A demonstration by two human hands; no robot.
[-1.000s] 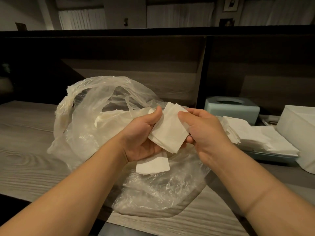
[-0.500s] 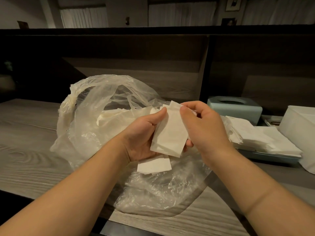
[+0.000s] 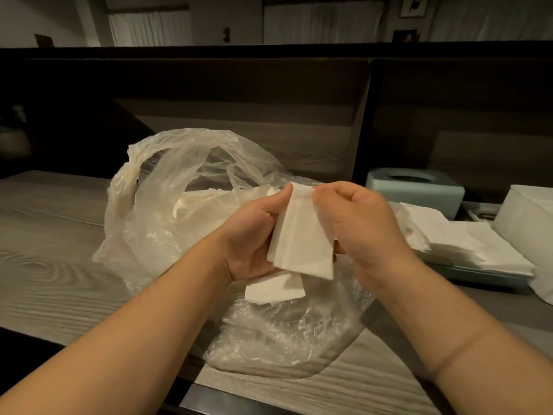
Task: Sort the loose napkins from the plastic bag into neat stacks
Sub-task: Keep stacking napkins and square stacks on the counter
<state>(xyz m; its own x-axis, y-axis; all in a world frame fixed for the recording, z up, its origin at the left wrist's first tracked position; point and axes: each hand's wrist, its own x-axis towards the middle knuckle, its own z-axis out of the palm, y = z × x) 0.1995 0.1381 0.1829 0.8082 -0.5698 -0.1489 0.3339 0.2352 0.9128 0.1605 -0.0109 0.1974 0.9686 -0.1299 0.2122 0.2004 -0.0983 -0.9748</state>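
The step in hand was squaring a small bundle of napkins [image 3: 300, 235] held above the plastic bag [image 3: 167, 211], at the centre of the view. The left hand [image 3: 251, 235] had its grip clamped on the bundle's left edge, thumb on top. The right hand [image 3: 359, 223] pinched the top right corner, fingers curled. 1 napkin [image 3: 273, 287] hung loose below, at 6 o'clock. The finished stack [image 3: 478, 250] lay on the worktop [image 3: 45, 235] at 3 o'clock. The next move probably called for aligning the edges, then carrying the bundle right to that stack.
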